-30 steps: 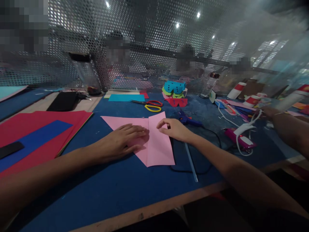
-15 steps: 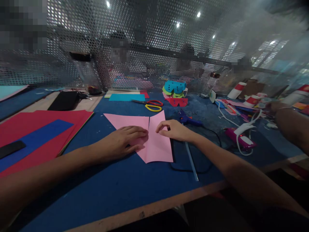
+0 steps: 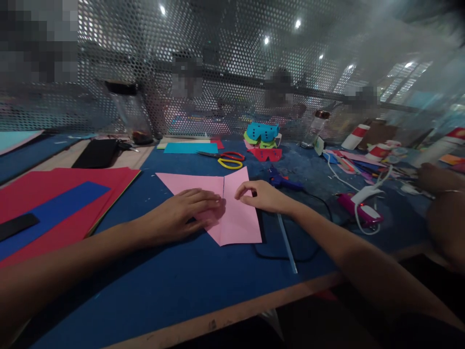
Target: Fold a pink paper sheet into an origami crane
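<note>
A sheet of pink paper [image 3: 238, 218] with a crease or slit down its middle lies on the blue table in front of me. My left hand [image 3: 191, 211] rests on its left half, fingers stretched out near the centre line. Over the right half, my right hand [image 3: 261, 195] curves loosely, fingertips touching or just above the paper, and no object shows in it. Scissors [image 3: 230, 160] with one red and one yellow handle lie beyond the sheet. Right of it are a blue glue gun [image 3: 285, 180] and a clear glue stick [image 3: 288, 245].
Red sheets [image 3: 119, 186] with a blue strip [image 3: 72, 208] lie at left. Paper masks [image 3: 263, 132] and a cyan sheet [image 3: 189, 147] sit at the back, before a perforated screen. A magenta device [image 3: 363, 211] with white cable and another person's arm [image 3: 445, 208] are at right.
My left fingers have shifted very slightly on the pink paper, while my right hand stays in place. At the far right, the other person's hand and arm have moved a little.
</note>
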`<state>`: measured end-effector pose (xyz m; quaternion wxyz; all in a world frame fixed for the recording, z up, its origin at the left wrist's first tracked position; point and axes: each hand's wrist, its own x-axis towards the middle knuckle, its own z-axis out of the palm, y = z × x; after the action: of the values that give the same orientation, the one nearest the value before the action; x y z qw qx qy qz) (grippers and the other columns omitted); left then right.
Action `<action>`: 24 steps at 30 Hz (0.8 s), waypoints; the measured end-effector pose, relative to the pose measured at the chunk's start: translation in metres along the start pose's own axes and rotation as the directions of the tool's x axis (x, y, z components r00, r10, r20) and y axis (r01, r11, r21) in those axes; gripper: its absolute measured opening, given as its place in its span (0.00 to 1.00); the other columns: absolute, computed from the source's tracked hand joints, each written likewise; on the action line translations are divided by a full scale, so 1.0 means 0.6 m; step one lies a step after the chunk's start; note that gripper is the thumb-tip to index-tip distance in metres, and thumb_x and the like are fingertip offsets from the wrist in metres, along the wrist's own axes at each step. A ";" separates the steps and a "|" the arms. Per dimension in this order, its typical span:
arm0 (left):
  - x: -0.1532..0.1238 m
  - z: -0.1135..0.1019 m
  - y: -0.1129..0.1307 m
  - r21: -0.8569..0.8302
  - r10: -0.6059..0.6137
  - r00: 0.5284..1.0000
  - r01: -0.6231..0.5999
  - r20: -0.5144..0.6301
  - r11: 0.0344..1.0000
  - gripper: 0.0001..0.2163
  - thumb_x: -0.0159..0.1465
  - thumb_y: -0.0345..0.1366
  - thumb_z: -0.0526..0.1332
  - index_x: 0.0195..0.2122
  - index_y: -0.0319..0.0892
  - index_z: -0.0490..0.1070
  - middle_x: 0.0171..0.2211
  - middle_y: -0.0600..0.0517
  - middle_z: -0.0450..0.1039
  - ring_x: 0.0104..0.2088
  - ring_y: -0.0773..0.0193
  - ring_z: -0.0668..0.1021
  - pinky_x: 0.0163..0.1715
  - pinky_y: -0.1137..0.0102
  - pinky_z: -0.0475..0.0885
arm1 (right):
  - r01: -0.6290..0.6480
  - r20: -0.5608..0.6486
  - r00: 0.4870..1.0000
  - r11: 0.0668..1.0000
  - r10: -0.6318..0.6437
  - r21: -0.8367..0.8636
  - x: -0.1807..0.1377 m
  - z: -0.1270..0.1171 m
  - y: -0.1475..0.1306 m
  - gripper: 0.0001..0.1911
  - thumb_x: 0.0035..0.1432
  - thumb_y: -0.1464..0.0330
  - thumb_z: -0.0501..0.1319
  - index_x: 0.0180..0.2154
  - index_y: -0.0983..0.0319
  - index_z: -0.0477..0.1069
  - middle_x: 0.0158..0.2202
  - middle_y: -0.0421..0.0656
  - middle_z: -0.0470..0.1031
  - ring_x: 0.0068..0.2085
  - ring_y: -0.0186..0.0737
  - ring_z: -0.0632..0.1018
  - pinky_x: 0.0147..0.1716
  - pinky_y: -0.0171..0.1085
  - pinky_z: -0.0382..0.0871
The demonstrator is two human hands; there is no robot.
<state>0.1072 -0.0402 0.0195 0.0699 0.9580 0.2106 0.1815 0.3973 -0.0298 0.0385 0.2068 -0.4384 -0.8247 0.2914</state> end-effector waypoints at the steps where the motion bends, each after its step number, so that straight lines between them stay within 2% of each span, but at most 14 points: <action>1: 0.000 0.000 0.000 -0.007 0.015 1.000 -0.015 0.000 1.000 0.18 0.73 0.40 0.58 0.64 0.50 0.69 0.62 0.47 0.73 0.62 0.55 0.74 0.63 0.57 0.69 | 0.000 -0.016 1.000 1.000 0.000 0.001 0.001 0.000 0.002 0.11 0.59 0.74 0.60 0.41 0.62 0.79 0.43 0.42 0.83 0.35 0.34 0.75 0.37 0.34 0.63; 4: 0.001 0.000 0.001 -0.032 0.018 1.000 -0.018 0.007 0.999 0.17 0.73 0.39 0.58 0.62 0.51 0.71 0.60 0.48 0.75 0.61 0.56 0.75 0.63 0.57 0.70 | 0.011 -0.009 1.000 1.000 -0.011 0.016 0.002 -0.002 0.004 0.10 0.62 0.70 0.61 0.43 0.62 0.79 0.45 0.43 0.83 0.39 0.36 0.77 0.39 0.35 0.63; 7: 0.001 0.002 0.001 -0.045 0.006 1.000 -0.006 0.002 0.999 0.17 0.72 0.39 0.59 0.62 0.50 0.72 0.59 0.47 0.76 0.60 0.55 0.76 0.61 0.57 0.71 | 0.031 0.073 0.997 0.999 -0.033 0.034 0.000 -0.007 0.001 0.11 0.63 0.66 0.63 0.45 0.61 0.80 0.46 0.43 0.83 0.43 0.38 0.78 0.42 0.36 0.64; 13: 0.003 -0.002 0.006 -0.078 -0.011 1.000 0.012 0.014 0.997 0.17 0.72 0.39 0.59 0.61 0.50 0.72 0.60 0.48 0.75 0.60 0.56 0.76 0.60 0.59 0.72 | 0.033 0.131 0.991 0.999 -0.037 0.037 -0.004 -0.012 -0.006 0.14 0.60 0.73 0.61 0.45 0.60 0.81 0.45 0.41 0.83 0.40 0.37 0.78 0.40 0.35 0.66; 19: 0.003 -0.001 0.009 -0.059 -0.012 1.000 0.013 0.015 0.998 0.16 0.72 0.39 0.59 0.60 0.48 0.72 0.59 0.46 0.75 0.59 0.56 0.76 0.60 0.60 0.72 | 0.016 0.180 0.983 0.999 -0.024 0.047 -0.003 -0.012 -0.004 0.14 0.59 0.74 0.60 0.43 0.60 0.82 0.42 0.40 0.83 0.35 0.35 0.76 0.35 0.34 0.64; 24: 0.000 0.001 0.004 -0.032 0.009 1.000 -0.009 0.009 0.999 0.17 0.72 0.38 0.59 0.61 0.49 0.71 0.60 0.47 0.75 0.60 0.56 0.76 0.61 0.58 0.71 | 0.028 0.176 0.984 0.998 -0.036 0.048 -0.005 -0.015 -0.007 0.14 0.60 0.73 0.60 0.44 0.59 0.82 0.44 0.40 0.83 0.38 0.35 0.77 0.37 0.34 0.66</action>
<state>0.1085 -0.0426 0.0199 0.0856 0.9586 0.2028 0.1807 0.4017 -0.0316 0.0478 0.1473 -0.3926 -0.8400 0.3443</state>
